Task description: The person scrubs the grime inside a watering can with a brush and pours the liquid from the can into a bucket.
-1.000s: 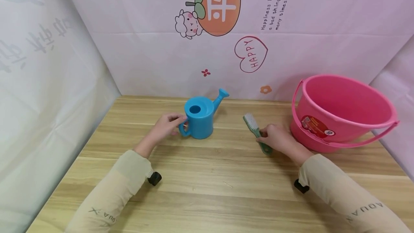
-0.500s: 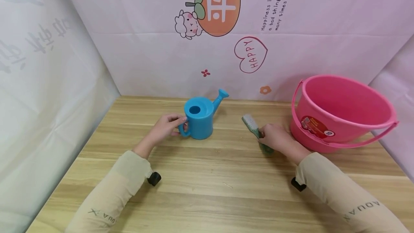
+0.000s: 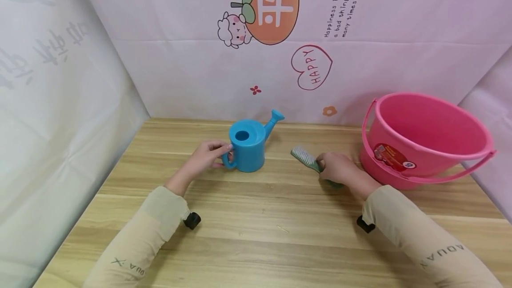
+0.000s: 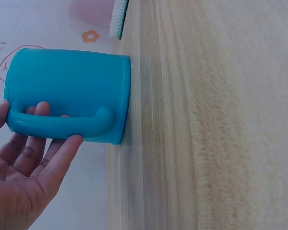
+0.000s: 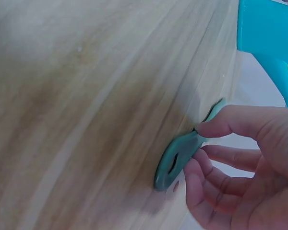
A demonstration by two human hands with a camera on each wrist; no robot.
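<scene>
A blue watering can stands upright on the table, its spout toward the back right. My left hand is at its handle; in the left wrist view the fingers of that hand curl round the handle from below, thumb near its top end. Bristles up, a green brush lies at a slant on the table. My right hand pinches its handle, which it partly hides in the head view. From the right wrist, the thumb and fingers of the hand grip the green handle.
A large pink bucket with its carrying handle lowered stands at the right, close behind my right hand. A printed white cloth hangs along the table's back edge, with more cloth at both sides.
The brush has turned, its bristle end swinging left and slightly toward me. My right hand has shifted slightly left with it. The left hand and the watering can look unmoved.
</scene>
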